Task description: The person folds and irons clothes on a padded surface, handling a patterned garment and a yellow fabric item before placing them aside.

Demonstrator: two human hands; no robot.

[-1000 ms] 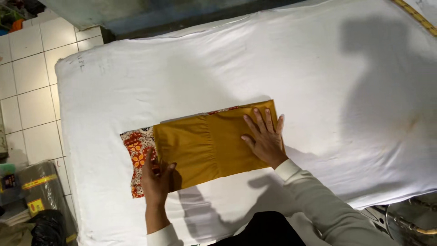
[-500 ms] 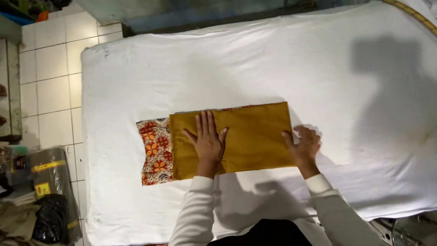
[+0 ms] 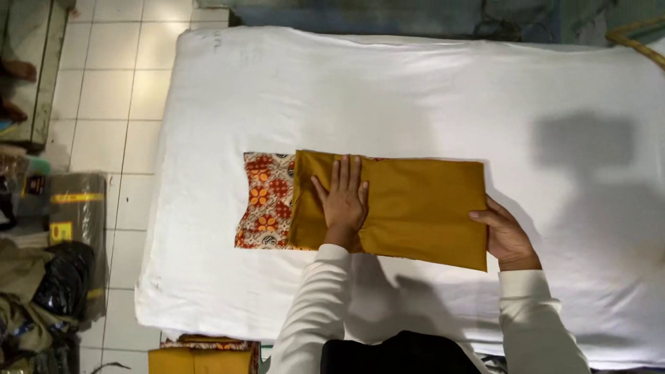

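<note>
A folded mustard-yellow cloth (image 3: 422, 204) lies on the white-sheeted table (image 3: 415, 90), with a red and orange patterned part (image 3: 264, 201) sticking out at its left end. My left hand (image 3: 343, 201) lies flat, fingers spread, on the left half of the yellow cloth. At the cloth's right end my right hand (image 3: 506, 235) grips the edge, its fingers tucked under the fold.
A white tiled floor (image 3: 111, 90) runs along the left of the table. Bags and bundles (image 3: 55, 263) pile up at the lower left. Another yellow and patterned cloth (image 3: 201, 353) peeks out below the table's near edge.
My left hand moved from the cloth's left end onto its left half. My right hand slid from the cloth's top to its right edge. The camera view shifted left.
</note>
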